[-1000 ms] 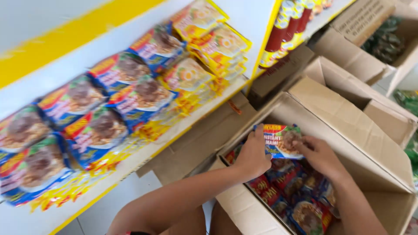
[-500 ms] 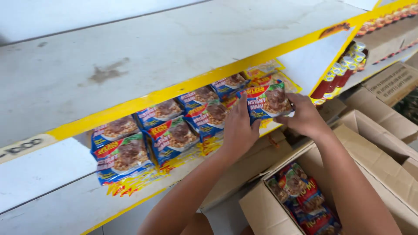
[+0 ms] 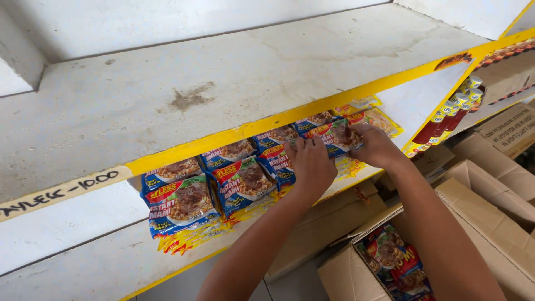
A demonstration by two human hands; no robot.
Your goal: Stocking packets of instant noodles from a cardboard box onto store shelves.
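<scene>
Head view, looking down along a white shelving unit: both hands are on one blue-and-red instant noodle packet (image 3: 334, 135), which lies on the lower shelf (image 3: 67, 267) just under the yellow front edge (image 3: 267, 124) of the upper shelf board (image 3: 223, 83). The left hand (image 3: 310, 163) lies flat over the packet's near-left corner with fingers spread and pressing down, while the right hand (image 3: 377, 146) closes narrowly on its right end, thumb under and fingers on top; held so from two ends, the packet seems to be lined up flush with its neighbours. Left of this packet runs the row of noodle packets (image 3: 223, 175), overlapping like tiles with their picture faces upward, likely so each front can be read from the aisle. Right of the packet, a few yellow-orange packets (image 3: 379, 118) lie touching it, and farther right stand dark sauce bottles (image 3: 446, 120) with yellow caps on the neighbouring shelf section. Below the packet, an open cardboard box (image 3: 473, 223) stands on the floor with more of the same packets (image 3: 395, 262) inside, close to hand. The upper shelf board is bare, worn white paint with a brown stain, and more cardboard cartons (image 3: 507, 131) crowd the far right.
</scene>
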